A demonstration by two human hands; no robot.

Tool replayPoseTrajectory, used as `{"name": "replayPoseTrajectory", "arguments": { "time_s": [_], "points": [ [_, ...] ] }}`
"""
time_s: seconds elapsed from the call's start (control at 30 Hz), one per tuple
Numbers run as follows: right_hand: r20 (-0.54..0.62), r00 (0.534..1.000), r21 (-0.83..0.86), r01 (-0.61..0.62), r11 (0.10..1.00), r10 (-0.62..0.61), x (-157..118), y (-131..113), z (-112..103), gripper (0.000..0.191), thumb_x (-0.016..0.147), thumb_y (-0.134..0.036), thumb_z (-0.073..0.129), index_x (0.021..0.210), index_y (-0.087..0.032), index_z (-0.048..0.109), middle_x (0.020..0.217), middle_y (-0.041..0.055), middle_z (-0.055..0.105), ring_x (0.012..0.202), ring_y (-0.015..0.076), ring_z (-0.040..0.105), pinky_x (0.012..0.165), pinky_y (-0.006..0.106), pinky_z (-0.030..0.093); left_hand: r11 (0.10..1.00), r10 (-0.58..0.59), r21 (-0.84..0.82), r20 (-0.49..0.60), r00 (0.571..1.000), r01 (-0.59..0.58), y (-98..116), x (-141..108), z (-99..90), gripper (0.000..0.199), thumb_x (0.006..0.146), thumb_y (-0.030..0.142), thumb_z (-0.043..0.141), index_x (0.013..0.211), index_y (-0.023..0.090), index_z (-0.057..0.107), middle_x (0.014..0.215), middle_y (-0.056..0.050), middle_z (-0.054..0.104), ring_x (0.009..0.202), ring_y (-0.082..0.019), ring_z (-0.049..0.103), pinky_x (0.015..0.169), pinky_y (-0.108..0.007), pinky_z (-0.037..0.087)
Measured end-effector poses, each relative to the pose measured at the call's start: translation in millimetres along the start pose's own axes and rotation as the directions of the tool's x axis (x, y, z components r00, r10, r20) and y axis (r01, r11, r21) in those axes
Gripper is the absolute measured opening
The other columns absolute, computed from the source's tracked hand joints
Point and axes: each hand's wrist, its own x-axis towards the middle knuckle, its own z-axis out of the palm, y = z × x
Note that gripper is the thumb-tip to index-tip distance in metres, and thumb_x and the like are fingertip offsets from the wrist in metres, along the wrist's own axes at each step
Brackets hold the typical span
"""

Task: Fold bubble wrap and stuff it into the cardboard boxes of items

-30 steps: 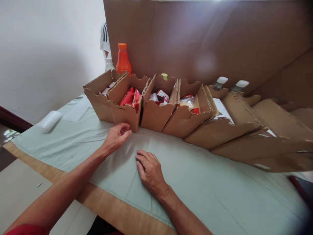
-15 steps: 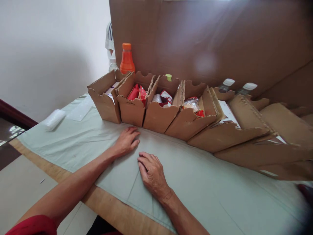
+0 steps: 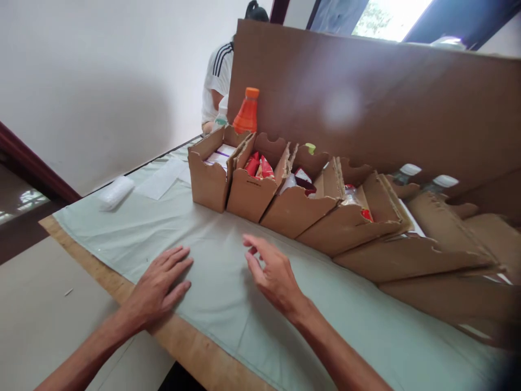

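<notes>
My left hand [image 3: 160,282] lies on the pale green cloth [image 3: 211,271] close to the front table edge, fingers stretched out, holding nothing. Slightly above the cloth, my right hand [image 3: 275,274] has its thumb apart from its loosely bent fingers, with nothing between them. Beyond it stands a row of cardboard bins. The leftmost bin [image 3: 207,184] has white boxes [image 3: 220,156] in it. Red packets [image 3: 259,165] show in the second bin [image 3: 248,195]. The third bin [image 3: 303,209] holds a dark red and white package [image 3: 304,181]; the fourth bin [image 3: 345,231] has clear and red wrapping.
An orange bottle [image 3: 246,115] and two white-capped bottles [image 3: 407,171] stand behind the bins. A tall cardboard panel [image 3: 366,98] rises at the back, with a person in a white striped sleeve [image 3: 222,68] beyond it. Bubble wrap [image 3: 117,193] lies at the left.
My left hand has drawn back from the bins toward the front table edge. My right hand has lifted and moved forward, its fingers opening. The view has shifted, showing more of the person behind.
</notes>
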Motion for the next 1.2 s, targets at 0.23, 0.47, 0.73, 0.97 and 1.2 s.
{"name": "replayPoseTrajectory", "arguments": {
  "time_s": [0.23, 0.47, 0.73, 0.97, 1.2],
  "points": [
    [0.103, 0.985, -0.341, -0.097, 0.935, 0.139, 149.9, -59.4, -2.0, 0.073, 0.095, -0.018, 0.051, 0.163, -0.019, 0.027, 0.1, 0.0062, 0.078, 0.091, 0.025, 0.073, 0.084, 0.036, 0.054, 0.997, -0.068, -0.053, -0.2, 0.977, 0.059, -4.1, -1.8, -0.9, 0.022, 0.097, 0.025, 0.056, 0.114, 0.02, 0.069, 0.131, -0.012, 0.072, 0.127, -0.033, 0.064, 0.102, -0.053, 0.055],
    [0.088, 0.971, -0.325, -0.184, 0.928, 0.223, 186.0, -61.5, 23.5, 0.026, 0.102, -0.022, 0.045, 0.112, -0.018, 0.069, 0.093, 0.0102, 0.077, 0.086, 0.0236, 0.072, 0.076, 0.029, 0.048, 0.971, -0.155, -0.22, -0.293, 0.943, 0.092, -8.6, -4.4, -0.9, 0.019, 0.096, 0.019, 0.056, 0.108, 0.022, 0.07, 0.112, -0.008, 0.077, 0.114, -0.026, 0.071, 0.097, -0.044, 0.059],
    [0.163, 0.986, -0.053, -0.01, 0.999, 0.018, 87.2, -84.2, 6.1, 0.018, 0.099, -0.022, 0.05, 0.097, -0.023, 0.068, 0.078, 0.0007, 0.074, 0.07, 0.0156, 0.068, 0.067, 0.024, 0.044, 0.716, -0.664, -0.519, -0.299, 0.685, 0.468, -9.9, -8.5, -2.9, 0.057, 0.091, 0.038, 0.063, 0.144, 0.021, 0.052, 0.152, -0.017, 0.052, 0.14, -0.037, 0.051, 0.11, -0.058, 0.051],
    [0.05, 0.988, 0.188, -0.154, 0.97, 0.147, -14.6, -70.1, -79.4, 0.022, 0.099, -0.03, 0.051, 0.098, -0.025, 0.073, 0.075, -0.0021, 0.074, 0.065, 0.0125, 0.069, 0.063, 0.02, 0.054, 0.437, -0.79, -0.827, -0.166, 0.59, 0.353, 9.3, -7.0, -9.3, 0.079, 0.081, 0.036, 0.074, 0.152, 0.026, 0.042, 0.164, -0.013, 0.039, 0.153, -0.036, 0.036, 0.128, -0.056, 0.026],
    [-0.208, 0.847, 0.173, -0.461, 0.87, 0.49, -131.7, 14.1, -145.9, 0.063, 0.086, -0.051, 0.068, 0.146, -0.036, 0.057, 0.113, 0.0055, 0.079, 0.095, 0.0278, 0.078, 0.07, 0.03, 0.065, 0.453, -0.439, -0.838, 0.088, 0.894, 0.305, 85.4, 6.7, -13.5, 0.072, 0.083, 0.032, 0.068, 0.151, 0.02, 0.047, 0.152, -0.013, 0.055, 0.147, -0.035, 0.045, 0.123, -0.047, 0.036]
  ]
}}
